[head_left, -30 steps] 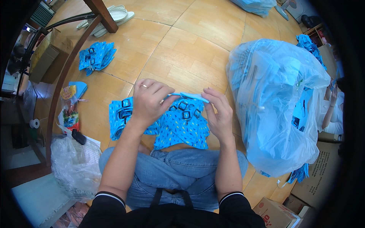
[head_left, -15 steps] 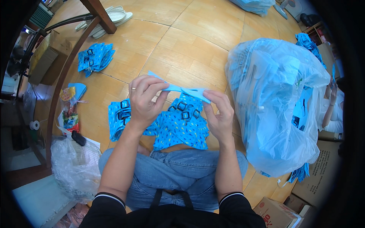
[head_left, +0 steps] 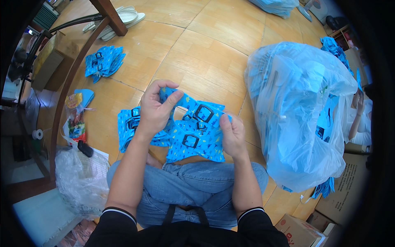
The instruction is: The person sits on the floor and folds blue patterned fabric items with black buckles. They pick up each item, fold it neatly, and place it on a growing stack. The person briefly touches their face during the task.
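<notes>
Tan floor; lettered carton; fingers hold blue piece.

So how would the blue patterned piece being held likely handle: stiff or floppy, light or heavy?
The patterned piece probably flexes without going limp: it curves near the left hand yet spans to the right hand. It seems light, since both hands hold it only near its edges.
</notes>
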{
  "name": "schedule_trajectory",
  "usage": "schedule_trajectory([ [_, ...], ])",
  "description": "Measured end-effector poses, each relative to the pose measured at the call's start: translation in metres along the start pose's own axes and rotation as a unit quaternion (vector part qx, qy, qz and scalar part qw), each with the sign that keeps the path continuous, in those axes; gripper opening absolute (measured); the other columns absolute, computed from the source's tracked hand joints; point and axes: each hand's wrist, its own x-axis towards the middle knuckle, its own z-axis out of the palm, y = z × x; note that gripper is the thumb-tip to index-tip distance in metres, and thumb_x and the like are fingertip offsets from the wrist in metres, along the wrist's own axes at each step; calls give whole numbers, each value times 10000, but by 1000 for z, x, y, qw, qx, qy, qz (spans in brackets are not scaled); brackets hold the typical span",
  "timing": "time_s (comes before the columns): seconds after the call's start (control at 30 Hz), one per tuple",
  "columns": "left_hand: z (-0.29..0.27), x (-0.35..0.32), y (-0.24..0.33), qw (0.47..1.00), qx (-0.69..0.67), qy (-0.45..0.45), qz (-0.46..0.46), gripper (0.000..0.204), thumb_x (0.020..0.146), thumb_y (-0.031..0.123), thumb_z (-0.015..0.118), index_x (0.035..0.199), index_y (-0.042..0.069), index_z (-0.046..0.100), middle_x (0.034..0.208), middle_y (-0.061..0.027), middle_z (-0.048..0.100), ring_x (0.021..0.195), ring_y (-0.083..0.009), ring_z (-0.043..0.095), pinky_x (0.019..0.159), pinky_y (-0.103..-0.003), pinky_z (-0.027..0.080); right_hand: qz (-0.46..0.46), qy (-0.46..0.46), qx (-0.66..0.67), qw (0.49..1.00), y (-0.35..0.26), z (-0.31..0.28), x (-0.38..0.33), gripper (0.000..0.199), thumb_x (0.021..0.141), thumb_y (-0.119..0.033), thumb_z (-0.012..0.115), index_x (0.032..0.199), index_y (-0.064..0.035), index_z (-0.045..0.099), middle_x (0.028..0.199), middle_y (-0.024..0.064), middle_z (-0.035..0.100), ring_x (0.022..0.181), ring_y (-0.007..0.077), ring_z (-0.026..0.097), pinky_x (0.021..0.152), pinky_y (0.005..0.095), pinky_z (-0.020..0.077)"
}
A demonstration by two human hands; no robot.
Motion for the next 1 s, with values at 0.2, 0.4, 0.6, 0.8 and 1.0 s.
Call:
schedule_trajectory([
  [0.2, 0, 2, 2, 997, -82, -11, 0, 193, 871, 45, 698, 1031, 23, 592, 907, -19, 619, 773, -41, 580, 656, -190, 479, 2, -1, 7, 1000, -8, 1, -5, 399, 1014, -277, 478, 715, -14, 453, 681, 45, 434, 620, 150, 400, 580, 310, 345],
  [0.4, 9, -1, 5, 898, 373, 82, 219, 238, 791, 121, 754, 995, 51, 653, 929, -97, 644, 839, -253, 625, 736, -346, 505, 87, -23, 45, 995, 11, 5, -2, 340, 1017, -263, 486, 800, -6, 539, 788, 26, 496, 713, 117, 443, 665, 277, 379],
  [0.6, 26, -12, 3, 952, 244, -21, 186, 188, 756, 124, 785, 895, 47, 684, 932, -111, 658, 854, -258, 652, 718, -343, 529, 137, -12, 171, 976, 15, 7, -3, 347, 1026, -291, 467, 1155, -5, 614, 1049, 31, 617, 913, 101, 562, 830, 249, 444],
  [0.8, 26, -13, -1, 962, 214, -56, 158, 185, 754, 94, 782, 915, 43, 705, 953, -116, 662, 881, -243, 673, 716, -321, 541, 162, 0, 265, 951, 12, 3, -2, 375, 1027, -315, 455, 1210, -17, 591, 1080, 46, 652, 945, 92, 607, 842, 248, 489],
  [1.0, 30, -17, -7, 998, 23, -50, 31, 168, 813, 58, 731, 968, -3, 708, 1062, -141, 657, 954, -215, 664, 796, -315, 546, 178, 0, 342, 923, 13, 2, -1, 336, 1017, -273, 481, 1208, -16, 588, 1094, 60, 664, 939, 107, 634, 823, 257, 519],
])
